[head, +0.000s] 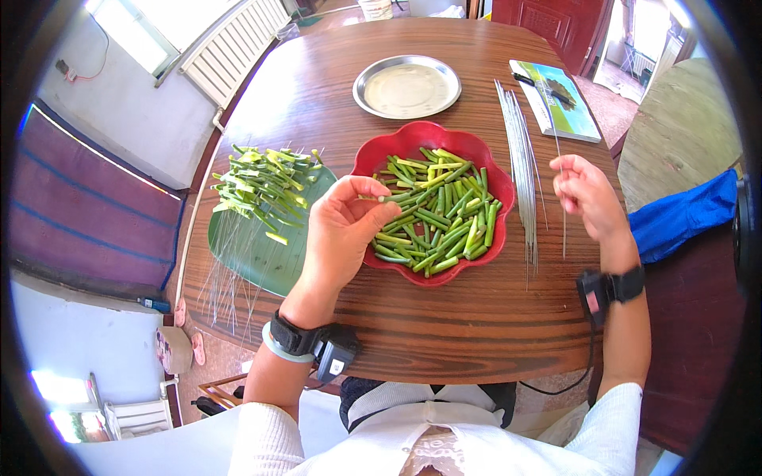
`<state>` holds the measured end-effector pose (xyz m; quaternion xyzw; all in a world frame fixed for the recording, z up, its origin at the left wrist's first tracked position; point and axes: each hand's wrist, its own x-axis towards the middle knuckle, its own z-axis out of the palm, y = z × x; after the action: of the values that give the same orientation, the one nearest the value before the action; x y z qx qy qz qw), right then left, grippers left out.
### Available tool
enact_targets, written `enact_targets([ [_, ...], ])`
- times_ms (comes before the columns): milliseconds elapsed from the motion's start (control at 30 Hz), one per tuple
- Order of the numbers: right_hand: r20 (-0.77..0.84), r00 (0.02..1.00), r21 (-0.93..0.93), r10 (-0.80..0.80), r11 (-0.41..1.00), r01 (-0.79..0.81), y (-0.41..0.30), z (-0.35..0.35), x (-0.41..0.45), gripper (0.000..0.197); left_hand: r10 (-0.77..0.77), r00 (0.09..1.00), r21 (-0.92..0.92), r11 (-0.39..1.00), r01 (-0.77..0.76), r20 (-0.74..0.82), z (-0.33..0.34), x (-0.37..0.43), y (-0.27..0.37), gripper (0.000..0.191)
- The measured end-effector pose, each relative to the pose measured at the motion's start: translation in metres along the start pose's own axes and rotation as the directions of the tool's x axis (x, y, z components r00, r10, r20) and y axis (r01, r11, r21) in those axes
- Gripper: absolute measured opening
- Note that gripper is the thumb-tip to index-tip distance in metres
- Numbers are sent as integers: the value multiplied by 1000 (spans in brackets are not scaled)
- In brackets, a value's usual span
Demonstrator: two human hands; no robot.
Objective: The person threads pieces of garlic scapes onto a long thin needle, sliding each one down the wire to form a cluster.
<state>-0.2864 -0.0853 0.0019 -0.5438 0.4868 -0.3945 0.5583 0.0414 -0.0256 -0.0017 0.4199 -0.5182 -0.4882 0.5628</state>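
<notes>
My left hand (345, 220) pinches a short piece of green stem (384, 199) between thumb and forefinger, over the left part of a red scalloped bowl (503, 190). Many cut green stems (446, 220), which look like garlic scapes, lie loose in that bowl. To the right, my right hand (580, 190) grips a thin metal skewer (564, 238), held roughly lengthwise away from me. No stem pieces show on it. A bundle of similar skewers (522, 172) rests on the table between the bowl and this hand.
Left of the bowl, a pile of skewered stems (268, 178) lies on a green board (280, 262), bare skewer ends towards me. A round metal plate (406, 89) stands behind the bowl. A book (571, 119) with a black pen (539, 86) lies at the wooden table's (440, 339) right edge.
</notes>
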Motion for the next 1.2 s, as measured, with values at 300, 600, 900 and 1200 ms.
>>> enact_targets([
  [300, 529, 842, 132, 105, 970, -203, -19, 87, -75, 22, -155, 988, -362, 922, 140, -12, -2, -9, 3, 14],
  [600, 717, 638, -205, 281, 960, -193, -23, 102, -67, 15, -136, 980, -400, 898, 183, 143, 0, -16, 4, 13],
  [900, 717, 624, -44, 310, 914, -403, -5, 107, -67, 19, -152, 966, -287, 935, 210, 210, 17, -23, 11, 12],
  [1200, 677, 703, 142, 219, 898, -417, 1, 113, -69, 19, -149, 942, 89, 988, 127, 301, 24, -30, 10, 15],
])
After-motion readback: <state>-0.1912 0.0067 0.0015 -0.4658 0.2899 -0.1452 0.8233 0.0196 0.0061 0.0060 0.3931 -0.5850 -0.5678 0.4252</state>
